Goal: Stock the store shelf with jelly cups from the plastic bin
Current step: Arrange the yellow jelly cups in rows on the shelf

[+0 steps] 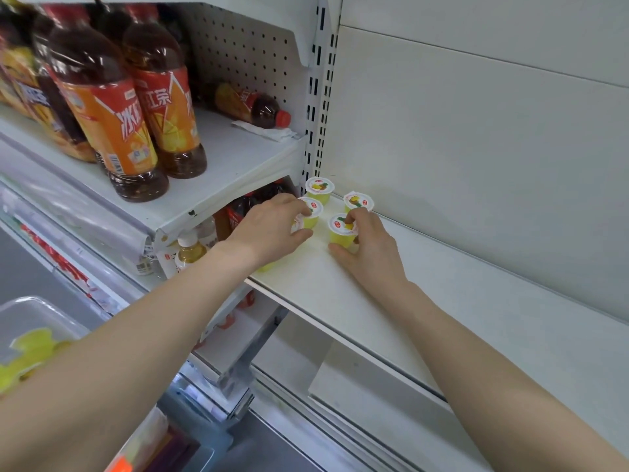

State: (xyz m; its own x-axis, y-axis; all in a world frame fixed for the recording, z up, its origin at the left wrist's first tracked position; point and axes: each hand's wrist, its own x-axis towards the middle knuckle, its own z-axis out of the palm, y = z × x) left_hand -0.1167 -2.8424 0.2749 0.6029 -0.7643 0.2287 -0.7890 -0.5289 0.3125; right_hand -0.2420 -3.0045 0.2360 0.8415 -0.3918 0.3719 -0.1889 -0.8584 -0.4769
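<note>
Several yellow jelly cups with white foil lids stand at the back left corner of a white shelf (374, 301). My left hand (272, 226) grips one cup (311, 216) from the left side, and another cup partly shows under its palm. My right hand (371, 247) holds a cup (342, 229), fingers on the lid and thumb at its base. Two more cups stand free behind: one (319, 190) in the corner, one (357, 202) to its right. The clear plastic bin (37, 315) with yellow cups sits at the lower left, partly hidden by my left arm.
On the higher shelf at left stand tall iced-tea bottles (112, 107); one bottle (252, 105) lies on its side at the back. A slotted upright (318, 97) divides the two bays. Small bottles (190, 250) stand below. The white shelf stretches bare to the right.
</note>
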